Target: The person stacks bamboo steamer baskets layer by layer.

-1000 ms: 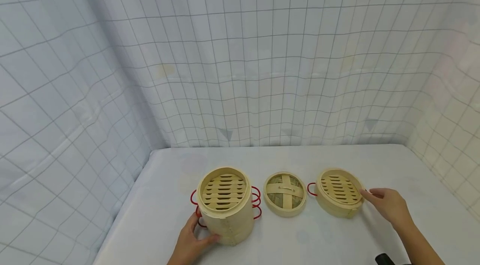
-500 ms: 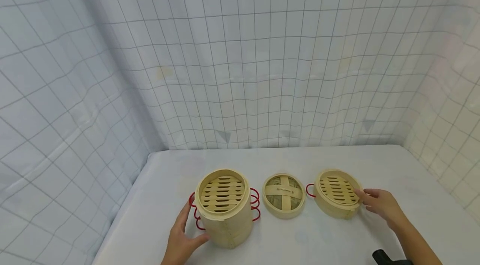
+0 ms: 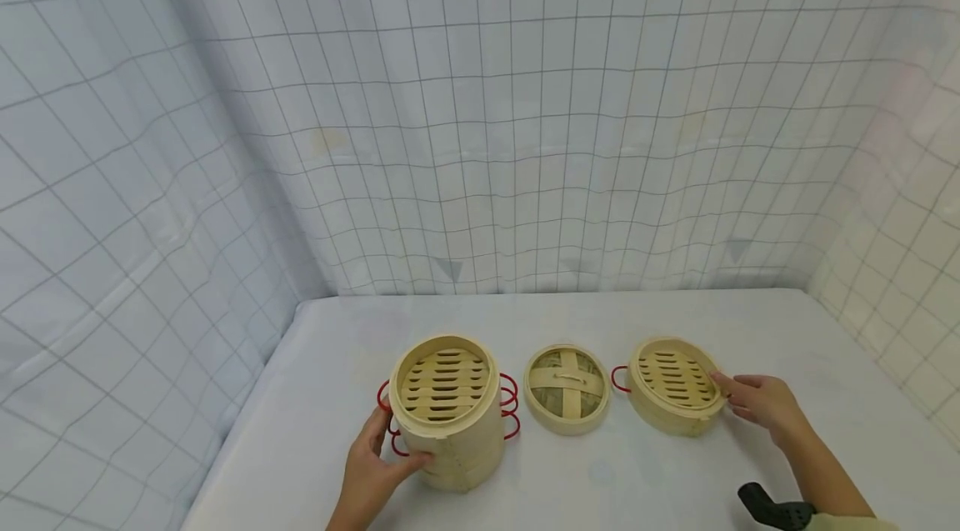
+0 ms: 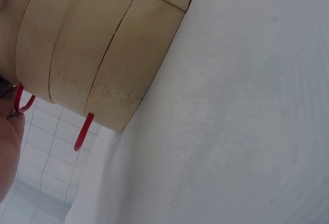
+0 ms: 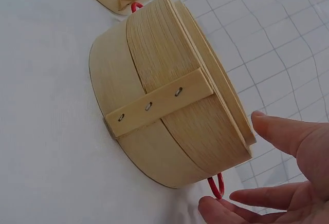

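On the left half of the white table [image 3: 622, 481], a stack of bamboo steamers [image 3: 450, 433], upright, with red handles [image 4: 84, 132] jutting from its sides. Against its near left side, the left hand [image 3: 372, 460], half closed round the stack: thumb laid across the front, fingers up along the side by the upper handle. Farther right, past a strap-crossed lid [image 3: 567, 389], a shorter steamer [image 3: 678, 388]. At its right edge, the right hand [image 3: 762, 404], thumb straight and well parted from the fingers, gripping nothing: thumb tip close to the rim, a fingertip at the red loop [image 5: 213, 187] below. On the right wrist, a black device [image 3: 772, 510]; behind, a grid-patterned white curtain [image 3: 525, 139].
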`<act>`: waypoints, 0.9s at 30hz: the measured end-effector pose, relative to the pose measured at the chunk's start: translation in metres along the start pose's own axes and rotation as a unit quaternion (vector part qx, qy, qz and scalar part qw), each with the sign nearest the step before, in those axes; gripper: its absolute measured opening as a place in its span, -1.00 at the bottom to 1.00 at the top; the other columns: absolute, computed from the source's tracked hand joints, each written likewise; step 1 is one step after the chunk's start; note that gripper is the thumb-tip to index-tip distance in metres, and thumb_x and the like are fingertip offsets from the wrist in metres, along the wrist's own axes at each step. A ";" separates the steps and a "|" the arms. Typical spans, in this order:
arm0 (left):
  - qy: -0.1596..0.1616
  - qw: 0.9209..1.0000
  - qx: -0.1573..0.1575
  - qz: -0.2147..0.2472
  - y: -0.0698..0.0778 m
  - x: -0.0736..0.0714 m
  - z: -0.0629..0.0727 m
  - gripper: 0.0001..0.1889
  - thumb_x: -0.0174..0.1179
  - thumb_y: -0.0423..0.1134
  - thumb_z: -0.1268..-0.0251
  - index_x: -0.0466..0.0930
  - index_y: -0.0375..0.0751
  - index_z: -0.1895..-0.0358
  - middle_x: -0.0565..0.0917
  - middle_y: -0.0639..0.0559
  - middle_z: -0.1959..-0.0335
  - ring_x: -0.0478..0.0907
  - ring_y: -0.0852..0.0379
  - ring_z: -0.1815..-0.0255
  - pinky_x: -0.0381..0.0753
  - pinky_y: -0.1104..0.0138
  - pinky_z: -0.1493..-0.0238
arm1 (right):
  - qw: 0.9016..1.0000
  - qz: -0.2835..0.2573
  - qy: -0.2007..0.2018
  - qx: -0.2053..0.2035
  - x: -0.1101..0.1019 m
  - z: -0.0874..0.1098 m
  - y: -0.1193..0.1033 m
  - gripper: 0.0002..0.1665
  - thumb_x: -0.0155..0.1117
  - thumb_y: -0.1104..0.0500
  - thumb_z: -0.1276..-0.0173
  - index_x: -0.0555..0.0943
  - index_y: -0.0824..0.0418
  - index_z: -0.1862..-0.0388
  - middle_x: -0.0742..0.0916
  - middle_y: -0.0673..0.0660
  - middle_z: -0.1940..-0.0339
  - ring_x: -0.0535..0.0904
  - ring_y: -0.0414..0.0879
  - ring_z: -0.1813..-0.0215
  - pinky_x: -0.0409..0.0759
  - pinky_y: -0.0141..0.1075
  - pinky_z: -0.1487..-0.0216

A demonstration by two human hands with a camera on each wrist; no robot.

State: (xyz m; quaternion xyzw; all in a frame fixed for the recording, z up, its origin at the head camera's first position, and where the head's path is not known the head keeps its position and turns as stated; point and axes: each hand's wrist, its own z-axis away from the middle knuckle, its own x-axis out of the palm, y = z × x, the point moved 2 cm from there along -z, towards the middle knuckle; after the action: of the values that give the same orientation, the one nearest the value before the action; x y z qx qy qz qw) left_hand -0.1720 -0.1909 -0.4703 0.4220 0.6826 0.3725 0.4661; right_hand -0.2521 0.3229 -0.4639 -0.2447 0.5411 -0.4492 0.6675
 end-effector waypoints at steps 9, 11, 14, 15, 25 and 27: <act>0.009 1.000 0.004 0.009 -0.006 0.002 0.000 -0.09 0.52 -0.29 0.29 0.27 -0.32 -0.29 0.37 -0.08 -0.23 0.26 0.41 -0.16 0.26 0.63 -0.11 | 0.996 -0.043 -0.073 0.022 -0.002 -0.013 0.004 -0.07 0.18 -0.17 -0.26 0.26 0.72 -0.09 0.61 0.15 0.27 0.53 -0.15 0.28 0.60 -0.20 0.13; 0.008 1.000 0.003 0.013 -0.007 0.002 0.000 -0.09 0.52 -0.30 0.29 0.27 -0.32 -0.29 0.37 -0.07 -0.23 0.26 0.42 -0.17 0.25 0.63 -0.11 | 0.994 -0.062 -0.088 0.029 -0.004 -0.017 0.004 -0.16 0.19 -0.13 -0.27 0.34 0.68 -0.03 0.61 0.10 0.33 0.53 -0.15 0.30 0.61 -0.22 0.16; 0.008 1.000 0.008 0.014 -0.006 0.001 0.000 -0.09 0.51 -0.31 0.29 0.27 -0.32 -0.29 0.37 -0.07 -0.23 0.26 0.43 -0.16 0.25 0.63 -0.11 | 0.990 -0.090 -0.104 0.038 -0.007 -0.020 0.004 -0.30 0.21 -0.09 -0.27 0.43 0.59 0.06 0.62 0.07 0.41 0.55 -0.14 0.35 0.62 -0.26 0.21; 0.008 1.000 0.011 0.015 -0.006 0.001 0.000 -0.09 0.51 -0.31 0.28 0.27 -0.32 -0.29 0.36 -0.07 -0.23 0.26 0.43 -0.17 0.25 0.62 -0.12 | 0.989 -0.097 -0.106 0.042 -0.008 -0.022 0.004 -0.33 0.23 -0.07 -0.26 0.44 0.58 0.08 0.63 0.07 0.43 0.56 -0.14 0.36 0.62 -0.26 0.22; 0.006 0.999 0.029 0.019 -0.005 0.001 0.000 -0.12 0.50 -0.32 0.27 0.28 -0.31 -0.27 0.38 -0.07 -0.22 0.27 0.42 -0.16 0.27 0.60 -0.12 | 0.991 -0.092 -0.079 0.054 -0.012 -0.014 0.002 -0.31 0.29 -0.11 -0.19 0.45 0.54 0.14 0.63 0.06 0.43 0.58 -0.15 0.37 0.63 -0.27 0.22; 0.006 0.999 0.031 0.021 -0.005 0.001 -0.001 -0.12 0.51 -0.33 0.27 0.28 -0.32 -0.27 0.38 -0.07 -0.22 0.27 0.42 -0.17 0.27 0.58 -0.14 | 0.992 -0.094 -0.068 0.052 -0.012 -0.010 0.001 -0.38 0.30 -0.11 -0.17 0.50 0.50 0.24 0.63 0.05 0.45 0.58 -0.15 0.38 0.63 -0.27 0.23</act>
State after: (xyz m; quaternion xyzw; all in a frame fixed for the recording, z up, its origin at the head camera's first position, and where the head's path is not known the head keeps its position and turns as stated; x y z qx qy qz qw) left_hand -0.1739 -0.1921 -0.4750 0.4484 0.6874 0.3638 0.4404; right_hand -0.2615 0.3354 -0.4613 -0.2893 0.4450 -0.5201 0.6691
